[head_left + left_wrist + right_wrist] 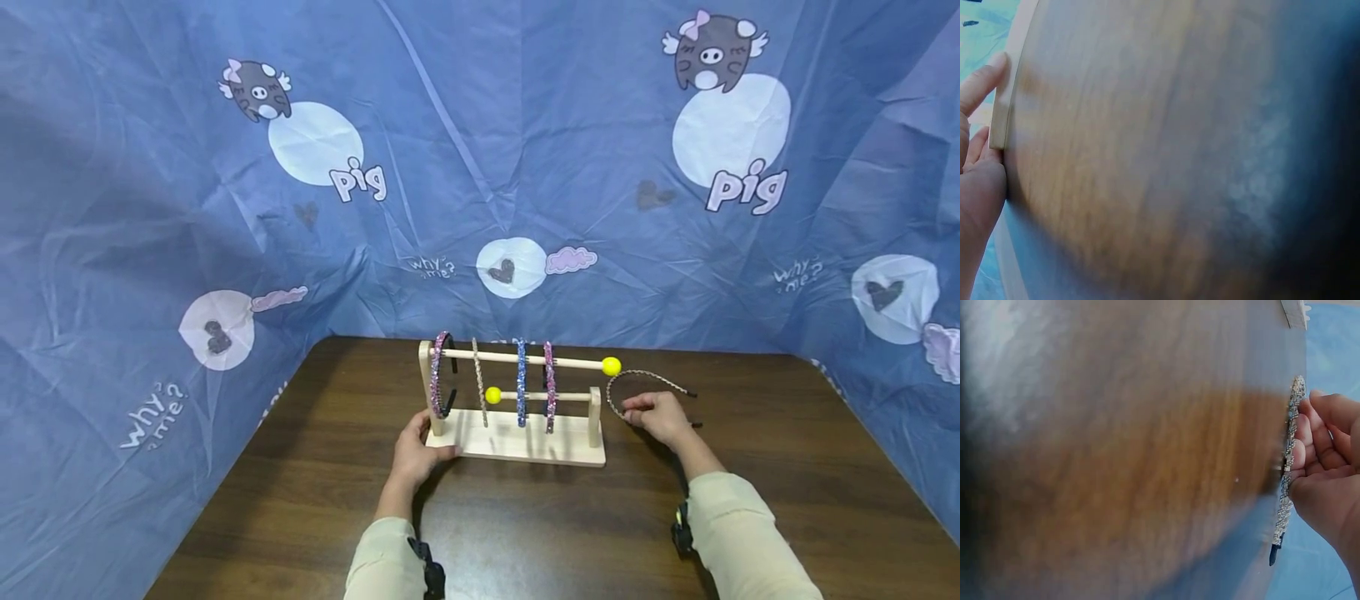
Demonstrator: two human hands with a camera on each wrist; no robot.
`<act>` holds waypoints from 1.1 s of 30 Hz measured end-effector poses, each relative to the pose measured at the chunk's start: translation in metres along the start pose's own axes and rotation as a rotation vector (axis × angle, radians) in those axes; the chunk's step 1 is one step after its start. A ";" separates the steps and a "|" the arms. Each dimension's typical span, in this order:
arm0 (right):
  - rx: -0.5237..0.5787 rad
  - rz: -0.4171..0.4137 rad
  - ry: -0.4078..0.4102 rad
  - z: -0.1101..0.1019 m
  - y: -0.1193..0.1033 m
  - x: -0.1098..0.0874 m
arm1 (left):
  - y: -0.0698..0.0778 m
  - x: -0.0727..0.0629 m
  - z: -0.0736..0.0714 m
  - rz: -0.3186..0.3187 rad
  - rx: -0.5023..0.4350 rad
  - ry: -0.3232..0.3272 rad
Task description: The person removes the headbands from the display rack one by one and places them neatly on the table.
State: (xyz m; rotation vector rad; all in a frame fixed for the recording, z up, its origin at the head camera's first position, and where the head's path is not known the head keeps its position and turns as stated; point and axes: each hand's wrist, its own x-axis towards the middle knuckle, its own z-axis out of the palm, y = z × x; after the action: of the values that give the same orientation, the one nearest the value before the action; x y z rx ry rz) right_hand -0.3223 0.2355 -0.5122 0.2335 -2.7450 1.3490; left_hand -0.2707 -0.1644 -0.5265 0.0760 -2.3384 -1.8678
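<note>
A wooden headband stand [517, 447] with two crossbars stands on the table. My left hand [417, 454] grips the left end of its base, thumb along the front edge. In the left wrist view, the fingers [982, 84] lie against the base's end [1001, 119]. Beside the stand's right end, my right hand [660, 417] pinches a thin beaded beige headband [609, 394], its black tips pointing right. The right wrist view shows this headband [1285, 506] edge-on along the fingers. On the stand hang a pink headband [436, 383], a thin beige one [479, 379], a blue one [521, 383] and another pink one [551, 387].
Yellow balls cap the upper bar [612, 367] and the lower bar [492, 396]. The dark wooden table [540, 525] meets a blue cloth [450, 225] printed with pigs at the back and sides.
</note>
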 end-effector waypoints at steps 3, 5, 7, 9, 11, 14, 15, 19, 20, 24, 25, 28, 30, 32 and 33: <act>0.042 0.013 0.021 0.000 0.001 -0.001 | -0.002 0.000 0.001 -0.010 0.013 0.005; 0.069 0.023 0.032 -0.001 0.001 -0.004 | -0.002 -0.001 0.001 -0.006 0.017 -0.002; 0.099 0.037 0.049 -0.001 -0.003 -0.008 | -0.003 -0.002 0.001 -0.001 0.018 -0.004; 0.135 0.050 0.069 -0.002 -0.009 -0.014 | -0.003 -0.002 0.001 0.000 0.013 -0.003; 0.180 0.062 0.088 -0.003 -0.017 -0.022 | -0.003 -0.002 0.002 0.001 0.019 -0.001; 0.261 0.077 0.104 -0.005 -0.026 -0.032 | -0.002 0.000 0.002 0.005 0.026 0.002; 0.292 0.081 0.108 -0.006 -0.029 -0.036 | -0.002 0.000 0.003 0.005 0.023 -0.004; 0.414 0.068 0.114 -0.006 -0.043 -0.046 | 0.000 0.000 0.003 0.000 0.009 -0.010; 0.439 0.059 0.118 -0.006 -0.046 -0.048 | 0.000 0.000 0.003 0.001 0.006 -0.012; 0.512 0.021 0.139 -0.004 -0.060 -0.054 | 0.000 0.001 0.002 0.009 0.003 -0.005; 0.525 0.016 0.149 -0.003 -0.063 -0.056 | 0.000 0.001 0.002 0.012 0.003 -0.006; 0.562 -0.004 0.166 -0.001 -0.072 -0.060 | -0.001 0.001 0.002 0.012 -0.004 -0.009; 0.591 -0.022 0.172 0.001 -0.077 -0.063 | -0.001 0.000 0.002 0.006 -0.006 -0.003; 0.620 -0.044 0.177 0.004 -0.083 -0.065 | -0.002 0.000 0.002 0.005 -0.007 0.004; 0.639 -0.055 0.180 0.005 -0.085 -0.067 | -0.003 0.000 0.002 0.006 -0.011 0.005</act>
State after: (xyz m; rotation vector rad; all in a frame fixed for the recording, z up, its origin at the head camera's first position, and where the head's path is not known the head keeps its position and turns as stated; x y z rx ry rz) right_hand -0.2422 0.1871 -0.4581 0.2035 -2.0727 2.0716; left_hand -0.2712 -0.1630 -0.5296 0.0731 -2.3223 -1.8755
